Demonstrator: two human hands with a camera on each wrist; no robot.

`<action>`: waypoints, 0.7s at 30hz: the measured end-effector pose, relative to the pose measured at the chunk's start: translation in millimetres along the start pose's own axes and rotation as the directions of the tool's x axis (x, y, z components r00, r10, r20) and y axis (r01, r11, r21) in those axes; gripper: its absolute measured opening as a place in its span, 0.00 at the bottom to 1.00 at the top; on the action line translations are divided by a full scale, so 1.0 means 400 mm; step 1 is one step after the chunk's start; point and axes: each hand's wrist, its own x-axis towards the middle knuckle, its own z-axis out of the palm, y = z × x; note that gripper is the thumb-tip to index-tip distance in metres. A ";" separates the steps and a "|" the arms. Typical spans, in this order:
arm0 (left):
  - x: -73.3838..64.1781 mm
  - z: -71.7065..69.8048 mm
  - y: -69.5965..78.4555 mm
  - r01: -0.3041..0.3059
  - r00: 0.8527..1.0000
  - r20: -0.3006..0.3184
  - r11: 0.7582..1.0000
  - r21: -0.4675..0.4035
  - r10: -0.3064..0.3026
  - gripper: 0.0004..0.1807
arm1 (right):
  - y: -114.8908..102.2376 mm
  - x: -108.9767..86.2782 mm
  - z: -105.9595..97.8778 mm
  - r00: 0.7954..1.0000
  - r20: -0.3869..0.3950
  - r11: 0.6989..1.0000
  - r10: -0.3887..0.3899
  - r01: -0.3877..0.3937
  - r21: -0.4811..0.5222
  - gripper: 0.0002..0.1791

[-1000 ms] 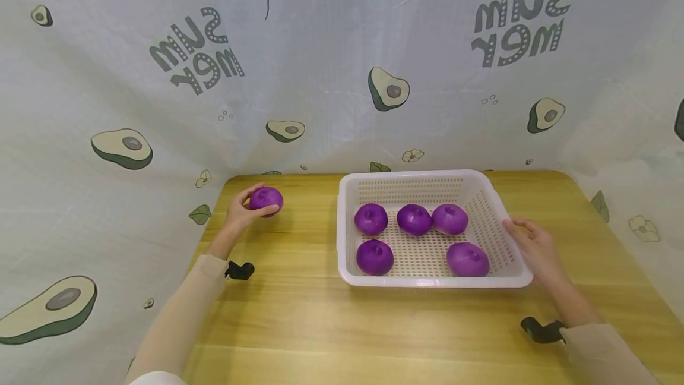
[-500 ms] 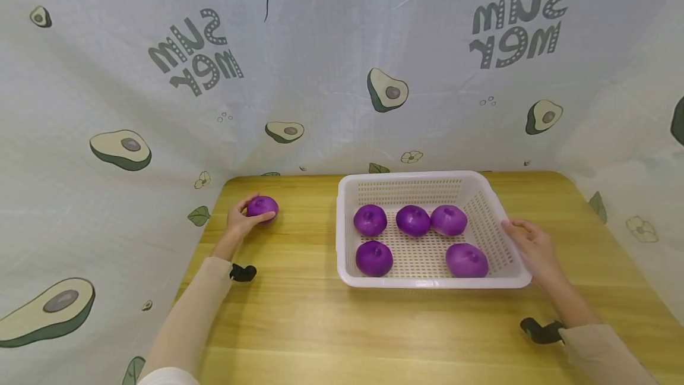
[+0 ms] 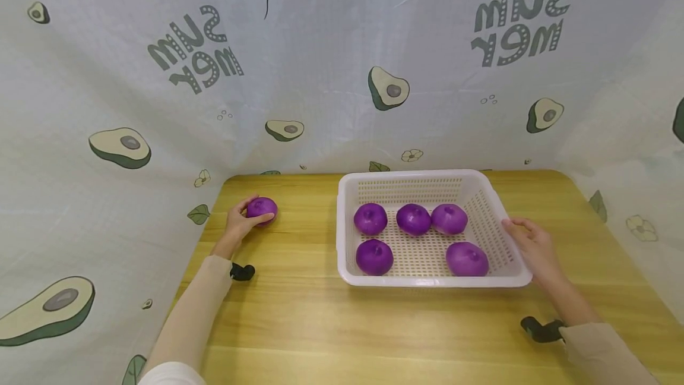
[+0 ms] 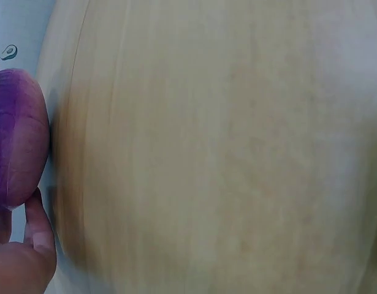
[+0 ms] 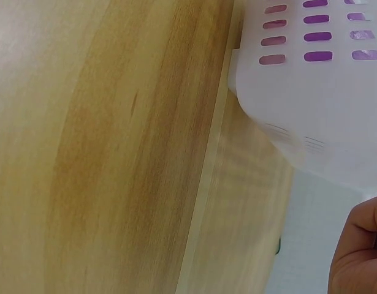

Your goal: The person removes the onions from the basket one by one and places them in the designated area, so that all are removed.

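Note:
In the head view my left hand grips a round purple onion at the table's far left, thumb on its near side and fingers round the back. The left wrist view shows that onion low at the table, with fingertips at its lower side. My right hand holds the right rim of a white perforated plastic basket, thumb over the edge. Several purple onions lie apart inside it, among them a paler one at the front right. In the right wrist view the curled fingers sit beside the basket wall.
The wooden table ends at the back against a hanging white curtain printed with avocados. A stretch of bare wood lies between the left hand and the basket. Black wrist mounts sit at the left cuff and right cuff.
My left hand has lowered the onion toward the table, slightly left and nearer, then stayed almost still over the last half second. The right hand and basket have kept their place.

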 end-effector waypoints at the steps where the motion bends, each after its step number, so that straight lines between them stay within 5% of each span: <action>1: -0.001 0.000 0.001 -0.002 1.000 0.008 1.000 0.003 0.002 0.43 | 0.000 0.000 0.000 1.000 -0.001 1.000 0.000 0.000 -0.004 0.02; 11: 0.001 -0.011 0.012 0.015 0.999 0.045 0.999 0.039 -0.016 0.42 | -0.006 0.000 -0.001 1.000 0.005 1.000 0.003 -0.003 -0.012 0.04; 21: -0.002 -0.047 0.035 -0.051 0.998 0.041 0.998 0.048 0.049 0.43 | -0.012 -0.003 0.000 1.000 0.001 0.999 0.020 -0.020 -0.030 0.07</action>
